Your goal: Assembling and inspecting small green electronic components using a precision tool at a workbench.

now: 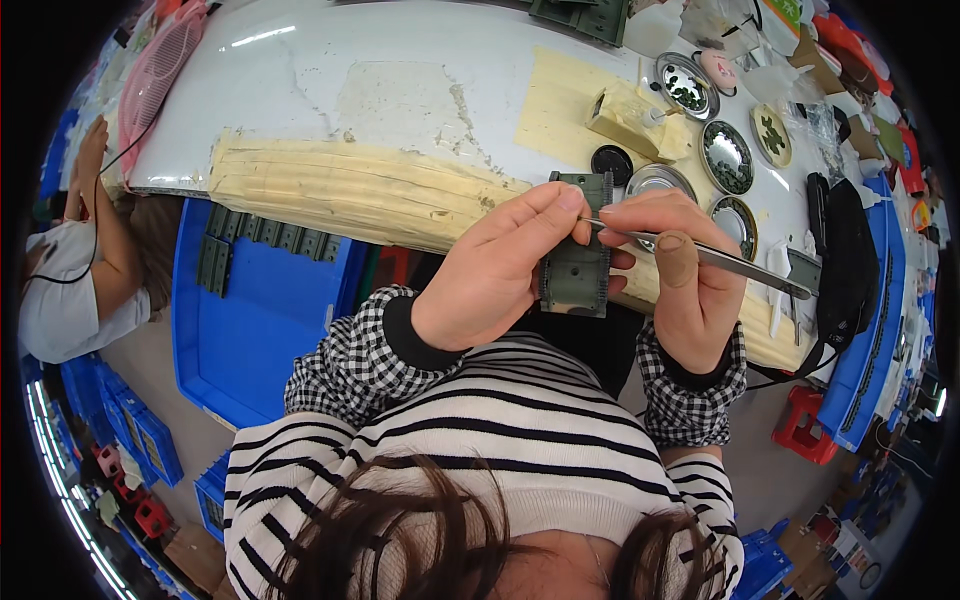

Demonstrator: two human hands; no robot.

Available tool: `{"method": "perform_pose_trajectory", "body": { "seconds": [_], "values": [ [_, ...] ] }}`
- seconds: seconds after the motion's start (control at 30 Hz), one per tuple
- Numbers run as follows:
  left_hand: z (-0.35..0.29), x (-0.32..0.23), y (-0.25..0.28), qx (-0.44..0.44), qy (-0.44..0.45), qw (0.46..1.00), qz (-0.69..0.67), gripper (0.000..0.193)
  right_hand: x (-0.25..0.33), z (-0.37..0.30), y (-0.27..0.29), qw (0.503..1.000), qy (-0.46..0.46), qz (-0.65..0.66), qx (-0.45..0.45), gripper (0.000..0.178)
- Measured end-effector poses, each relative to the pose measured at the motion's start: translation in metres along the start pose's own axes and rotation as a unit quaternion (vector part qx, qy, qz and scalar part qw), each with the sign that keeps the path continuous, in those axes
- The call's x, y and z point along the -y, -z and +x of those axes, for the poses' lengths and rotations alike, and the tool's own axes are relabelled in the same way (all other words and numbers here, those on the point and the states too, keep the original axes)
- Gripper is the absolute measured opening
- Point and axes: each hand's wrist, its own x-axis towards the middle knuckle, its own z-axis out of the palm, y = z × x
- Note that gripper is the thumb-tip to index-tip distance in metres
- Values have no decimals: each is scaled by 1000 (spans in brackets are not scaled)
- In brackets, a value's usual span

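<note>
While holding the green part lengthwise up the frame, just right of centre, with the left hand, works at its upper half with tweezers in the right hand. Holds it off the table, just in front of the padded edge, probably to bring it nearer the eyes and leave it free to tilt. Pinches with left thumb and forefinger, tips pressed together or nearly so, right beside the points of the tweezers; cannot tell whether on something tiny or only on the part. Shows fingertips along the part's right edge too, hard to assign to either hand. Grips the tweezers pen-like, squeezed between right thumb and fingers, presumably for fine control, blunt end toward the right of the frame. Cannot tell the gap between their points. Has dishes of small pieces at upper right, perhaps for a short reach, with a black lid and a yellow box nearby. At left, has more parts lined up in a blue tray, likely to avoid mixing
</note>
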Motion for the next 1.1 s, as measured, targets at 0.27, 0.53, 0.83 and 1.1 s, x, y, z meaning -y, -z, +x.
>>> {"method": "perform_pose_trajectory", "body": {
  "seconds": [0.27,0.53,0.83,1.1],
  "values": [
    [-4,-6,-1,-34,-43,998,29,34,-4,0,2,994,-8,-44,-96,27],
    [-9,-19,12,-92,-75,993,0,62,-41,2,5,977,-65,-158,-124,22],
    [-10,-17,16,-106,-69,990,-65,42,-43,5,3,966,-65,-214,-127,21],
    [-11,-22,15,-166,-103,980,-46,39,-43,4,6,969,-37,-200,-143,21]
  ]
}}
